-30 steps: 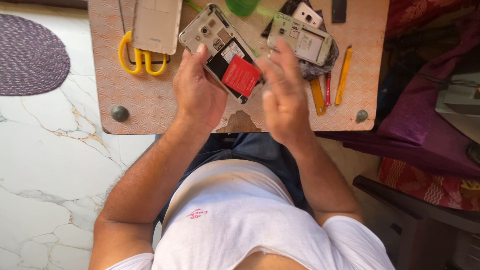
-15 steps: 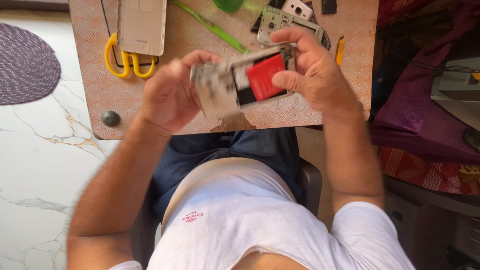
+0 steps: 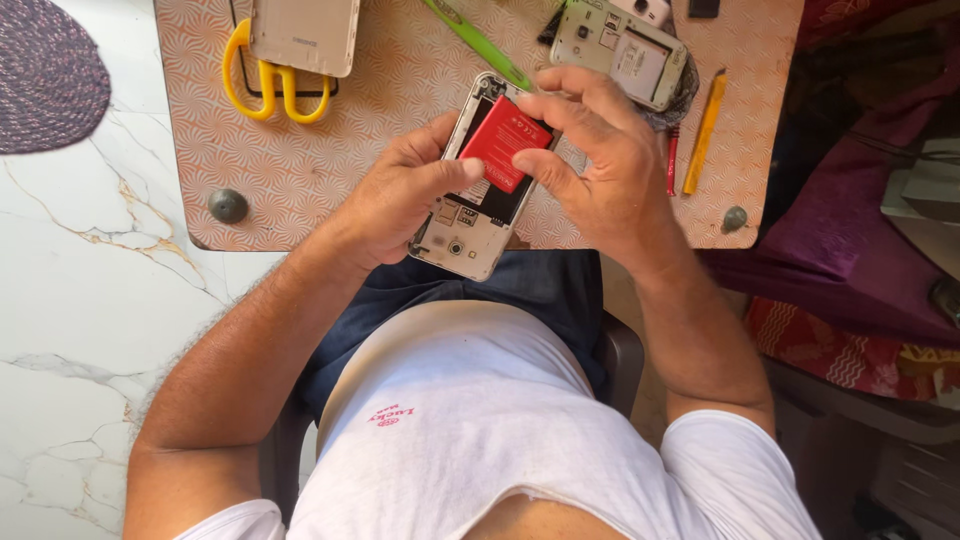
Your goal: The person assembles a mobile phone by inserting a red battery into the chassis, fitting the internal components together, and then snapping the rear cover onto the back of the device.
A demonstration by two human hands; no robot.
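My left hand [image 3: 400, 195] grips an opened phone [image 3: 468, 222] with its back cover off, held over the near edge of the patterned table [image 3: 300, 170]. A red battery [image 3: 505, 142] sits tilted over the phone's battery bay. My right hand [image 3: 600, 165] pinches that battery between thumb and fingertips from the right. Both hands touch each other around the phone.
On the table lie yellow-handled scissors [image 3: 265, 75] under a phone back cover [image 3: 305, 35], a green tool [image 3: 480, 45], a second opened phone [image 3: 625, 55], and a yellow tool [image 3: 703, 130]. A round woven rug [image 3: 45, 75] lies on the marble floor. Purple cloth [image 3: 850, 230] is at right.
The phone has swung from lying crosswise to pointing away from me. The red battery has shifted over the bay, and my right hand now pinches it from above.
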